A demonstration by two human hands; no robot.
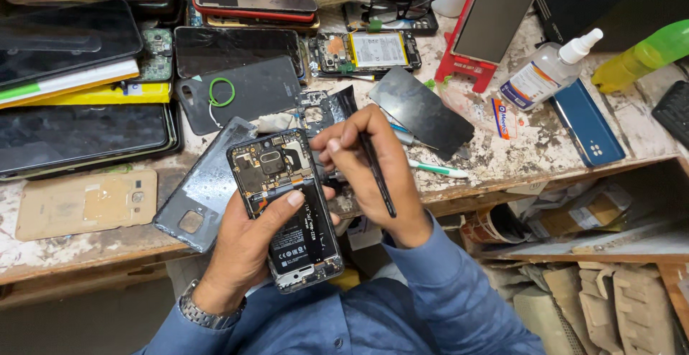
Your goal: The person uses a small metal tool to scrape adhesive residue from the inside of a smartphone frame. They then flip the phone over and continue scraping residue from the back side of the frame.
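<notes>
Left hand point(247, 244) cradles the opened black smartphone with its back cover off point(286, 208), fingers wrapped under the body and thumb pressed across the black battery. I read this grip as a brace: it keeps the exposed circuit board tilted up toward the camera and steady. The phone sits in the air just in front of the bench edge, not resting on the worn, paint-chipped wooden workbench point(545, 147).

Right hand point(373, 165) is closed in a pen-style pinch around a thin black rod-shaped tool point(378, 175). The tool's upper end points toward the phone's right edge near the board; the lower end sticks out past the palm. The pinch looks suited to fine, low-force work.

The dark grey plastic back cover with a square cut-out point(204, 186) lies on the bench just beside the phone, partly under it.

Hard to make out:
- the tool's working tip, hidden behind the fingers, so I cannot tell its type or whether it touches the board
- the small part under the right fingertips
- the stacked dark screens and phones at upper left point(72, 39), cut off by the frame
</notes>
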